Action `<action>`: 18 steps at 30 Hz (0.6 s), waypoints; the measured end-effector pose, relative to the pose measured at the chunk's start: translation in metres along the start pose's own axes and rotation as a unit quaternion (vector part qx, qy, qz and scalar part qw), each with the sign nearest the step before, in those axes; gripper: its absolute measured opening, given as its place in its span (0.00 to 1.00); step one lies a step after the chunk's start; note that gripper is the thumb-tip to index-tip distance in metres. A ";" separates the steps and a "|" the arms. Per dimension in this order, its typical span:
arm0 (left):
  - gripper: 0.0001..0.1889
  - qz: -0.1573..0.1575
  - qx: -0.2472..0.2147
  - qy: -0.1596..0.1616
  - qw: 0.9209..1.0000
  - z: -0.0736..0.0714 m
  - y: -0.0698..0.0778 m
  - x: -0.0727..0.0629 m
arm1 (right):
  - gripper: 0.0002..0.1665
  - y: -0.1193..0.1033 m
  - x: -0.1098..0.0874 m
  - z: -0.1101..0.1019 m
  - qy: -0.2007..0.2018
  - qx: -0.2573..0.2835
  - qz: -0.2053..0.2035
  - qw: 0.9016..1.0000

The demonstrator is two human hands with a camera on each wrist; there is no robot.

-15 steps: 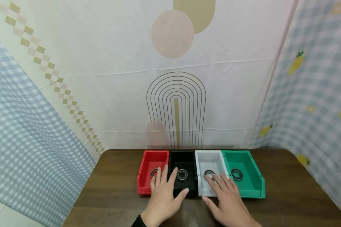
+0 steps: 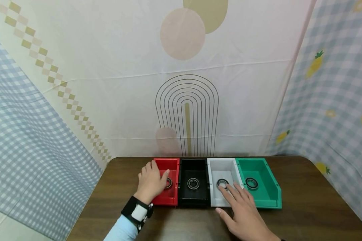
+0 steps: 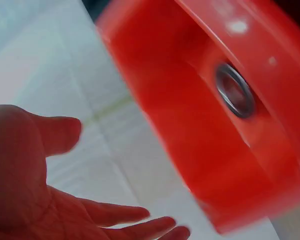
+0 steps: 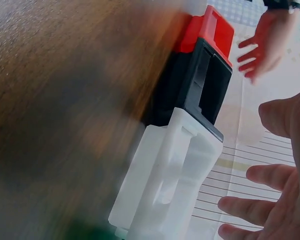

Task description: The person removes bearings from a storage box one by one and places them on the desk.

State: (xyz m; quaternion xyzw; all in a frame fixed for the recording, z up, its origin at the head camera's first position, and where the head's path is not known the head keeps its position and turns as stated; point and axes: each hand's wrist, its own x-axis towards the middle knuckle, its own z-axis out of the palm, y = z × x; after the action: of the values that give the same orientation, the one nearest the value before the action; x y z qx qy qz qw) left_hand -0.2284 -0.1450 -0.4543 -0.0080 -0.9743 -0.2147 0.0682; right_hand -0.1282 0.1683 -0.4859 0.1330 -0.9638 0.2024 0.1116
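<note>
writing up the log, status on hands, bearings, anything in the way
Left hand empty, near red bin; right hand empty, near white bin. Four bearings, one per bin. Right fingers partly hide white bin's bearing in head view.

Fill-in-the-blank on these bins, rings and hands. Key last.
The bins on the table number ____.
The black bin sits between the red bin and the ____ one.
The left hand is nearest the ____ bin.
In the head view, the rightmost ring lies in the ____ bin.

four; white; red; green
</note>
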 end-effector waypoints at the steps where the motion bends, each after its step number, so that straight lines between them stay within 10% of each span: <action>1: 0.41 -0.003 0.011 0.000 1.000 0.001 -0.004 0.005 | 0.40 0.001 0.000 0.000 0.000 -0.002 0.000 1.000; 10: 0.21 -0.034 0.035 0.002 0.999 0.021 -0.031 0.033 | 0.40 0.002 0.005 0.001 0.004 -0.002 -0.002 1.000; 18: 0.28 -0.085 -0.005 -0.047 0.995 0.038 -0.046 0.043 | 0.40 0.004 0.007 0.003 0.000 0.008 -0.006 1.000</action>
State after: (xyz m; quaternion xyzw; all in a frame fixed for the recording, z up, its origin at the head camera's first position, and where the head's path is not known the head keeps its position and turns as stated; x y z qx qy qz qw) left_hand -0.2781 -0.1712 -0.5020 0.0645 -0.9724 -0.2244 0.0035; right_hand -0.1369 0.1688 -0.4881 0.1400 -0.9612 0.2098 0.1118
